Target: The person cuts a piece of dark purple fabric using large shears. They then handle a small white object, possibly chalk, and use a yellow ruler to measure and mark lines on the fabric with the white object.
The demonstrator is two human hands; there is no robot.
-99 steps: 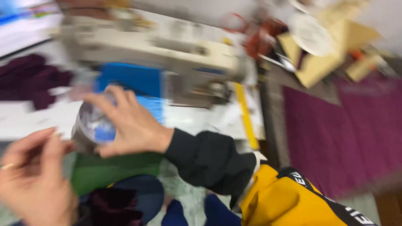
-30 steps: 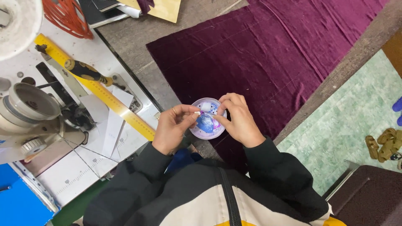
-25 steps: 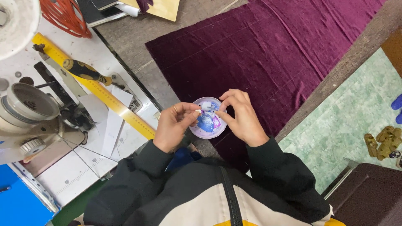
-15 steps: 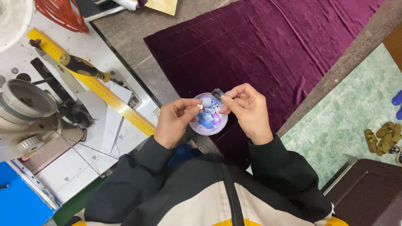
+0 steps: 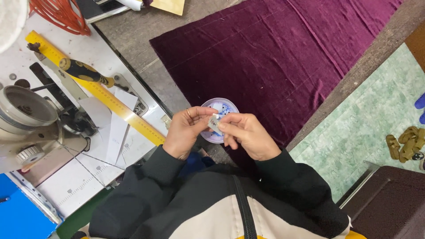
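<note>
Small whitish piece (image 5: pixel 215 122), pinched between the fingertips of both hands directly above a round blue-and-white dish (image 5: pixel 220 107). Right hand (image 5: pixel 248 135) clamped on it from the right with thumb and forefinger; left hand (image 5: pixel 188 131) closed on its left edge, ring on one finger. Too small to tell its material or long axis; equally near to both hands, held at chest height. Dish resting at the near edge of a maroon velvet cloth (image 5: pixel 283 57) spread over a grey worktable (image 5: pixel 146 48). To the left, sewing machine (image 5: pixel 31 119) on a white table, yellow ruler (image 5: pixel 102 95) lying diagonally, yellow-and-black screwdriver (image 5: pixel 84 71) across it, white paper pieces (image 5: pixel 116 128) beside. Orange cord coil (image 5: pixel 62 15) at top left; blue flat box (image 5: pixel 20 212) at bottom left corner. Tan sandals (image 5: pixel 405 144) on the green floor at right.
</note>
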